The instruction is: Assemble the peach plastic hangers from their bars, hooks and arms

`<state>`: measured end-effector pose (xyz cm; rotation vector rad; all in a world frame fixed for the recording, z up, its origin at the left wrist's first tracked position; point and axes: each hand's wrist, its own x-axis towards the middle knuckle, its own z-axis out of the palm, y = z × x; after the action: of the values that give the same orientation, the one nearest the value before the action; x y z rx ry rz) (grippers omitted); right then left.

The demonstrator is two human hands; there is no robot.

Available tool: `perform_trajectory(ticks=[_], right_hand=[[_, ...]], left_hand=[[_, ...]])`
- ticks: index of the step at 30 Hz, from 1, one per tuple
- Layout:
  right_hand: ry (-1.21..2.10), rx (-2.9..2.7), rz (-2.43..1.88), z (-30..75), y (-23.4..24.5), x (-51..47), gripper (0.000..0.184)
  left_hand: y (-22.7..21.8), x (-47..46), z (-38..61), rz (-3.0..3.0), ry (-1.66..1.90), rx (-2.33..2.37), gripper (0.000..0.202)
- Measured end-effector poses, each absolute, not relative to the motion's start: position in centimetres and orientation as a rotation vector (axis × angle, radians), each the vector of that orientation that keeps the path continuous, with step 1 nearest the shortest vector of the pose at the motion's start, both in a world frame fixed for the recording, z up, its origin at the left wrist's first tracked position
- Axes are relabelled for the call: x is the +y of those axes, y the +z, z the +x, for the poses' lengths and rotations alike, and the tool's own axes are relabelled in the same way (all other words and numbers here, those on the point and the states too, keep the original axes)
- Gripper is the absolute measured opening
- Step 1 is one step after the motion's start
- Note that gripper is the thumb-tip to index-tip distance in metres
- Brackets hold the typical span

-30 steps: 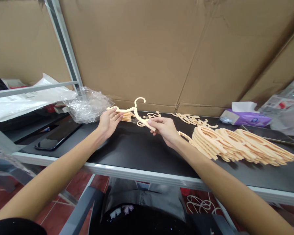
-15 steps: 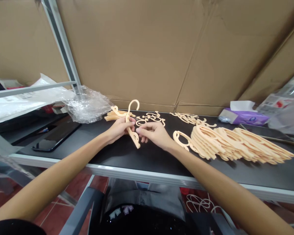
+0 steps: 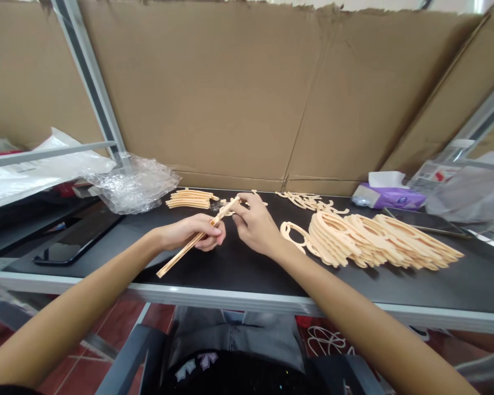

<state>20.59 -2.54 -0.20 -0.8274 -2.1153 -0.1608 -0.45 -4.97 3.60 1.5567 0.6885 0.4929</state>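
A cream plastic clothes hanger point(image 3: 180, 255) slants over the table, seen edge-on as a long narrow strip. My left hand point(image 3: 195, 230) is closed around its middle. At its far upper end the fingers of my right hand point(image 3: 255, 224) are closed on the hanger; the fingers partly hide that end. Just behind my hands lie small cream hook pieces point(image 3: 229, 213), mostly covered by them. Left of those, a stack of cream hangers point(image 3: 190, 198) rests flat.
Right of my hands stands a long row of cream hanger parts point(image 3: 333, 238), with loose hooks point(image 3: 308, 201) behind it. A purple tissue pack point(image 3: 395, 196), crumpled clear plastic point(image 3: 134, 181) and a black phone-like slab point(image 3: 78, 236) lie around. Cardboard point(image 3: 214, 93) walls the back.
The hanger has turned from showing its hook upright to edge-on, its lower end swinging toward the left front. My right hand has moved up onto its far end. The view has shifted slightly.
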Motion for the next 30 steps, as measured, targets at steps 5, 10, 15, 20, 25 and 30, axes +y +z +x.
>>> perform_trajectory(ticks=[5,10,15,20,25,30], right_hand=[[-0.288,-2.197,-0.887,20.7,0.1,-2.5,0.028],[-0.305,-2.342,-0.915,21.0,-0.2,-2.2,0.025],[-0.219,-2.476,-1.008,20.8,-0.5,-2.2,0.018],[-0.211,-2.473,-1.105,20.9,-0.2,-2.2,0.023],[-0.172,-2.498,-1.195,20.9,0.4,-2.5,0.028],[-0.138,-2.473,-1.323,21.2,0.7,-2.4,0.034]], left_hand=[[5.3,-4.0,-0.9,1.780,0.325,0.840,0.023],[5.6,-3.3,-1.5,2.068,0.230,0.985,0.016],[4.4,-2.8,-2.6,2.256,0.256,1.074,0.014],[3.9,-2.3,-3.2,2.381,0.346,1.249,0.012],[2.7,-2.2,-5.6,2.471,0.679,1.301,0.018],[0.9,-2.3,-8.6,2.323,0.944,1.428,0.022]])
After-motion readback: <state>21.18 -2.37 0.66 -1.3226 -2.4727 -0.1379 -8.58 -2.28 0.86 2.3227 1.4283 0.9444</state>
